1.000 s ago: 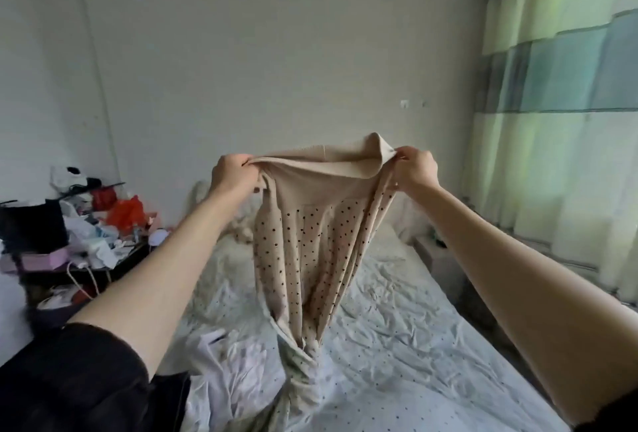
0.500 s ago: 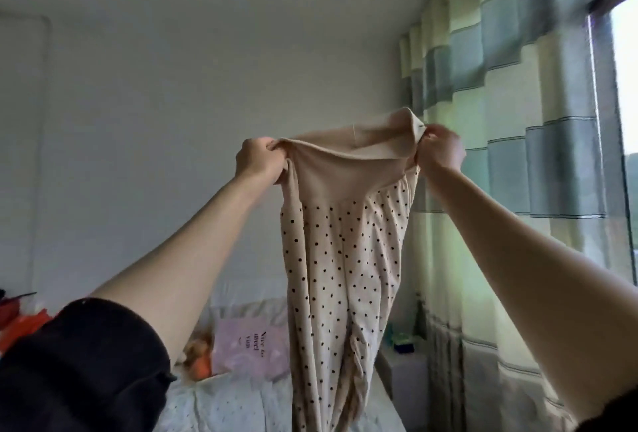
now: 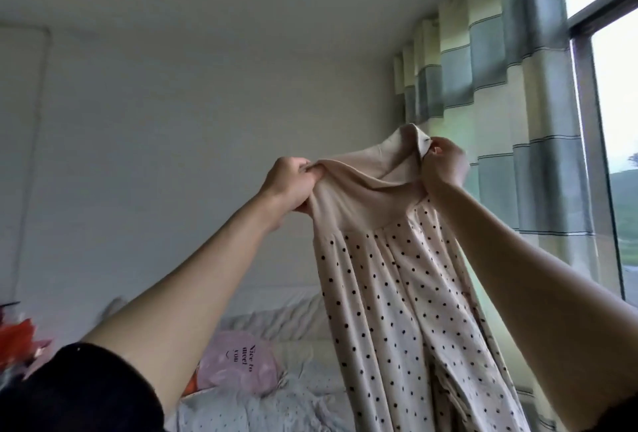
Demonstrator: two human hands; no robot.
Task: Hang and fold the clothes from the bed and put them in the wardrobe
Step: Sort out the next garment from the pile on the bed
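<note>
A beige garment with black dots (image 3: 400,310) hangs in the air in front of me, its plain beige waistband stretched between my hands. My left hand (image 3: 290,186) grips the left end of the waistband. My right hand (image 3: 443,164) pinches the right end, a little higher. The cloth falls straight down past the lower edge of the view. The bed (image 3: 262,407) with a pale dotted sheet lies below. The wardrobe is not in view.
A pink pillow with dark lettering (image 3: 238,366) lies at the head of the bed. Striped green and cream curtains (image 3: 490,62) hang beside a window (image 3: 618,141) on the right. Red clutter (image 3: 17,338) shows at the left edge.
Both hands have lifted the dotted garment from the bed up high. The view has tilted up toward the ceiling and the window.
</note>
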